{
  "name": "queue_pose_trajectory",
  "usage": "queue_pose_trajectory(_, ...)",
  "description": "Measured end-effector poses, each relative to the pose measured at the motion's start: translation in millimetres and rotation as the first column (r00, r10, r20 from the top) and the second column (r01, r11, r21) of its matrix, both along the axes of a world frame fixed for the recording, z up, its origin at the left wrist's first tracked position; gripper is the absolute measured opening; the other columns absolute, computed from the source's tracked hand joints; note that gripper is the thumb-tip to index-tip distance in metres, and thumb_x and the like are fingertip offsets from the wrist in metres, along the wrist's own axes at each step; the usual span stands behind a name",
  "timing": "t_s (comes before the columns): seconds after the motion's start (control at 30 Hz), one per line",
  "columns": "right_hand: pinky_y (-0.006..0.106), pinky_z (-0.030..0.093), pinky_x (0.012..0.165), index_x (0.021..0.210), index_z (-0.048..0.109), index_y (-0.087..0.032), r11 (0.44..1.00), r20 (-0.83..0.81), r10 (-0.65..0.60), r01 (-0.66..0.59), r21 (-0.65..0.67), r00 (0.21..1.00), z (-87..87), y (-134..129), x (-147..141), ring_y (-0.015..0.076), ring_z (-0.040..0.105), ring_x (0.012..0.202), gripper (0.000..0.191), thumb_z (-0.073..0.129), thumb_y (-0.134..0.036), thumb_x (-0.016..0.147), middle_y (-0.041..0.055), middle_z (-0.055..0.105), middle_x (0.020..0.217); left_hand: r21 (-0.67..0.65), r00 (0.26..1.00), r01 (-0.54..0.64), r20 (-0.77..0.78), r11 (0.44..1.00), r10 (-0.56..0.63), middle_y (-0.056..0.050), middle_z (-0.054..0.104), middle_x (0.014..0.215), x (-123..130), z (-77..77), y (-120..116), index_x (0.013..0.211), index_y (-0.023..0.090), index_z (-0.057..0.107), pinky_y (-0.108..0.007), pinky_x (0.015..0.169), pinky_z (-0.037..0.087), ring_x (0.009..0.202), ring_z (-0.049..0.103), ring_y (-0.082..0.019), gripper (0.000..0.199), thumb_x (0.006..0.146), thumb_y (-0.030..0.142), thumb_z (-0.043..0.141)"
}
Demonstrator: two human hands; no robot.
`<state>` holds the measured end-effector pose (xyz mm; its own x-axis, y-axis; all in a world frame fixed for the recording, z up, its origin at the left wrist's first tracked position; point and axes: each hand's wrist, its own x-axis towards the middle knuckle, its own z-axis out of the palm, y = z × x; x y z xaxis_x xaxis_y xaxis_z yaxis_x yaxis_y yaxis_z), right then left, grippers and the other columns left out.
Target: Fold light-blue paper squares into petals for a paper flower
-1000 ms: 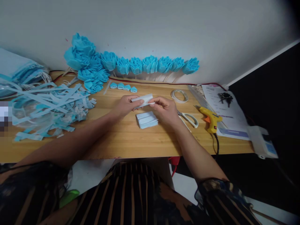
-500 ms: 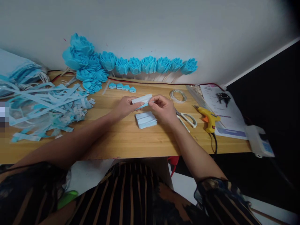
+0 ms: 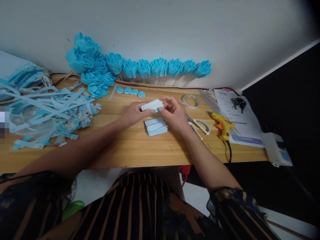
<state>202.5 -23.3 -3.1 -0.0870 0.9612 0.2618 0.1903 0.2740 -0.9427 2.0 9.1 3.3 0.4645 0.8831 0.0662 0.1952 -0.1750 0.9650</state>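
Note:
Between my hands is a small folded piece of fabric [image 3: 152,104], white on top with a light blue lower edge. My left hand [image 3: 135,113] pinches its left end, thumb along the near edge. My right hand [image 3: 174,113] grips the right end between thumb and fingers. Just below, on the wooden table, lies a stack of cut pale pieces [image 3: 156,126]. Beyond my left hand several small folded blue petals [image 3: 130,91] sit in a row. Scissors [image 3: 200,126] with white handles lie right of my right hand, their blades partly hidden by it.
Blue fabric flowers [image 3: 159,67] on sticks lean along the wall. Fabric scraps [image 3: 57,113] are heaped at left, beside a pile of masks [image 3: 25,73]. At right are a roll of tape [image 3: 191,101], a yellow glue gun [image 3: 222,125], printed paper [image 3: 243,128] and keys [image 3: 238,103].
The fabric piece has been turned so its white face lies flatter, with a blue corner at the right. My right fingers have shifted up over its right end.

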Motion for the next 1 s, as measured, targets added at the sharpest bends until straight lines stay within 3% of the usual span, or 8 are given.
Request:
queue_pose_trajectory(0.2,0.031,0.048,0.066,0.139,0.060,-0.029,0.998,0.100,-0.058,0.058,0.000,0.993,1.5,-0.8,0.8,0.0146,0.054,0.071,0.057,0.073,-0.034,0.084,-0.0020,0.063,0.083,0.050,0.998,-0.062,0.011,0.997,0.061,0.001,0.061,0.068,-1.1,-0.7,2.3,0.072,0.017,0.065,-0.027,0.064,0.036,0.066,0.052,-0.013,0.021,0.083,0.035,0.070)
queue_pose_trajectory(0.37,0.031,0.048,0.065,0.139,0.063,-0.028,0.999,0.162,-0.025,0.031,-0.035,0.986,3.0,-2.5,2.4,0.0159,0.054,0.070,0.057,0.074,-0.035,0.083,-0.0006,0.064,0.081,0.010,0.989,-0.109,0.104,0.994,0.107,0.000,0.067,0.076,0.7,1.7,0.0,0.081,0.017,0.068,-0.027,0.069,0.041,0.072,0.056,-0.014,0.012,0.082,0.028,0.070)
queue_pose_trajectory(0.57,0.030,0.049,0.067,0.136,0.065,-0.028,0.999,0.148,-0.013,0.017,-0.030,0.989,1.4,-1.5,2.5,0.0166,0.058,0.076,0.055,0.073,-0.035,0.083,0.0014,0.069,0.092,0.040,0.985,-0.158,0.080,0.987,0.155,0.000,0.064,0.070,-0.5,5.9,-2.2,0.071,0.018,0.065,-0.027,0.066,0.041,0.068,0.053,-0.013,0.022,0.084,0.035,0.069)
queue_pose_trajectory(0.7,0.031,0.051,0.068,0.134,0.067,-0.028,1.000,0.124,0.001,0.002,-0.026,0.992,2.8,-2.4,1.6,0.0173,0.060,0.080,0.051,0.072,-0.034,0.083,0.0037,0.073,0.102,-0.002,0.981,-0.139,0.133,0.990,0.139,-0.001,0.064,0.070,-0.1,8.3,-2.5,0.072,0.018,0.066,-0.026,0.065,0.042,0.065,0.053,-0.012,0.025,0.086,0.038,0.069)
queue_pose_trajectory(0.8,0.033,0.053,0.070,0.133,0.068,-0.028,1.000,0.125,-0.008,0.011,-0.029,0.992,3.9,-3.0,1.9,0.0176,0.060,0.080,0.050,0.072,-0.033,0.083,0.0031,0.072,0.098,-0.049,0.980,-0.106,0.161,0.993,0.113,-0.001,0.064,0.070,1.8,7.3,-2.7,0.073,0.018,0.066,-0.027,0.064,0.043,0.064,0.053,-0.012,0.028,0.086,0.042,0.069)
queue_pose_trajectory(1.0,0.039,0.057,0.083,0.132,0.068,-0.028,1.000,0.089,-0.021,0.021,0.000,0.996,0.3,-1.2,2.7,0.0192,0.065,0.089,0.048,0.071,-0.032,0.084,0.0039,0.075,0.105,-0.120,0.989,-0.063,0.127,0.991,0.079,-0.002,0.065,0.070,4.5,-0.3,-2.3,0.074,0.016,0.069,-0.027,0.061,0.041,0.061,0.051,-0.011,0.028,0.078,0.044,0.075)
